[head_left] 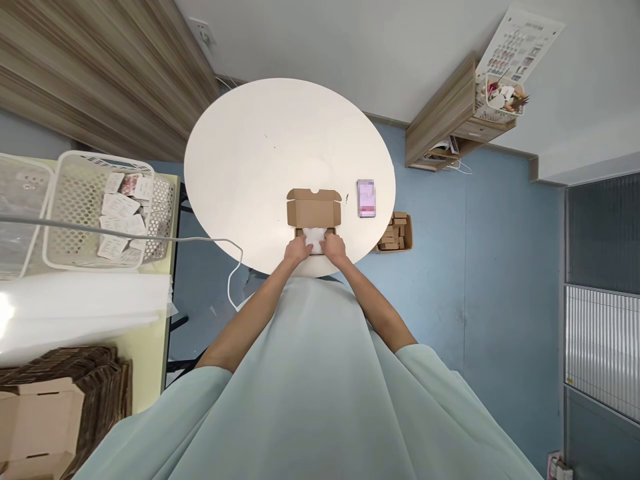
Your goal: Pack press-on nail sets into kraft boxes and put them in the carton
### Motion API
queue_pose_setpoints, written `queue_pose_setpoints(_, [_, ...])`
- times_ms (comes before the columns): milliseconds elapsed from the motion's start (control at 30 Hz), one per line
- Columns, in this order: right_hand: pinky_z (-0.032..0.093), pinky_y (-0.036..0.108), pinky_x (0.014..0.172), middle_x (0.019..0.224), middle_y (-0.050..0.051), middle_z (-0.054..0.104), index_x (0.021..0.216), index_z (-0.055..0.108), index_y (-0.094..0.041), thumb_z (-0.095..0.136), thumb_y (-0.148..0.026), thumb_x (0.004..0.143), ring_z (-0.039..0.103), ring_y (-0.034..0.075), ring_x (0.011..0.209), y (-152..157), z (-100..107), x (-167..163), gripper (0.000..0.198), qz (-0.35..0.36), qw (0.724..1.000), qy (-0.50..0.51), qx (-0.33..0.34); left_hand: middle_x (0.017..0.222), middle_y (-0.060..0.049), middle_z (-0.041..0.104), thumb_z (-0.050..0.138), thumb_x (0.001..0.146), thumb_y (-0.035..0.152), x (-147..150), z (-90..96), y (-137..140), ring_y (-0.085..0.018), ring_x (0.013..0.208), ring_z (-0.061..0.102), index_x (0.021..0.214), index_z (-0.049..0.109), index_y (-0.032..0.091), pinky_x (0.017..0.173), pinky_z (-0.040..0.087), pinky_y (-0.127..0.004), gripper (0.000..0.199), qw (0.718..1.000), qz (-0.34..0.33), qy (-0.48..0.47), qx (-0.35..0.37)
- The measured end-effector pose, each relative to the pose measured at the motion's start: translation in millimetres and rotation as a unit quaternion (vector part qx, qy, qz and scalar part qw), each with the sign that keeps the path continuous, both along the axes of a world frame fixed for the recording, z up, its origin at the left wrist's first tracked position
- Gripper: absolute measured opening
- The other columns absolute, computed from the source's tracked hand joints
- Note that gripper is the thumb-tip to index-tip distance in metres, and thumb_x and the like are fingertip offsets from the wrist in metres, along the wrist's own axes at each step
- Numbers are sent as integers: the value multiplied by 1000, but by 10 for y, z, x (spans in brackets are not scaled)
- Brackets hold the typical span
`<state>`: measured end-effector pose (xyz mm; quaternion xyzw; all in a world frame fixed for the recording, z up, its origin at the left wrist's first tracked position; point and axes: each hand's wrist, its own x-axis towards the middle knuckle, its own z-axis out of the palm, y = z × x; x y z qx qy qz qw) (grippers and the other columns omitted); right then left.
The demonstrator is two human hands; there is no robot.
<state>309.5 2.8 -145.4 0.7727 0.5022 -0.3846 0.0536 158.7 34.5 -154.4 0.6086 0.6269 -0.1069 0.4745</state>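
Note:
A small brown cardboard box stands near the front edge of the round white table, its lid flap raised away from me. A white wrapped packet sits in its lower part. My left hand is closed around the box's left side, the thumb reaching in against the packet. On the right side my right hand grips in the same way, thumb turned inward. The fingers under and behind the box walls are partly hidden.
Right of the box on the table lies a phone. A carton of small boxes stands on the floor. At left, a side table bears a white basket of packets, white sheets and stacked flat cardboard. A cable crosses there.

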Motion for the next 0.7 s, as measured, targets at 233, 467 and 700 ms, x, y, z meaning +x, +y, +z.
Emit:
queue_pose_setpoints(233, [56,40,99,114,18,79,109,75,-17,63,-31,109,74,33,114,55,101,81,18,-15,1000,-2,27,133,-18,71,58,100,27,-24,114,26,-36,122,71,125,69,21,105,56,-46,28,993,32,22,110])
queue_pose_setpoints(467, [44,42,125,159,24,57,159,46,-10,63,-42,105,52,30,153,337,160,619,65,-169,962,46,208,162,-28,49,66,94,28,-182,143,573,-36,154,48,158,43,3,127,43,-47,73,962,190,-33,195])
queue_pose_setpoints(700, [55,36,115,159,21,62,165,40,-13,69,-41,103,70,26,137,577,69,688,74,-241,945,180,132,173,-23,44,73,87,24,-156,230,814,-34,148,59,173,29,13,118,53,-42,97,958,248,-134,55])
